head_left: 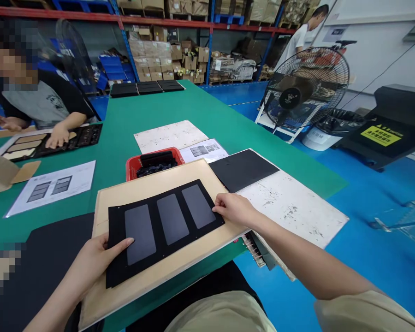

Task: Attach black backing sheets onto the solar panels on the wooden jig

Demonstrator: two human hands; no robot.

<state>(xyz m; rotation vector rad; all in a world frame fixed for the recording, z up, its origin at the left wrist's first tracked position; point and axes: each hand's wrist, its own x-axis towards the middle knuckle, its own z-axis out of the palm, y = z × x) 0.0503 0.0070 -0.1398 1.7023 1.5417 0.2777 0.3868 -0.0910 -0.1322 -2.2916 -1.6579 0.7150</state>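
Observation:
A black sheet with three grey rounded panels lies tilted on a tan board. At its left edge, my left hand grips the sheet, thumb on top beside the left panel and the other fingers partly hidden beneath. My right hand pinches the sheet's right edge between thumb and curled fingers. Just behind the board stands a red basket holding small dark pieces. A plain black sheet rests on a stained white board to the right.
Printed sheets lie on the green table. At the left, a person handles a dark tray. Black stacks sit at the far end. A large fan, a bin and another person are at the right.

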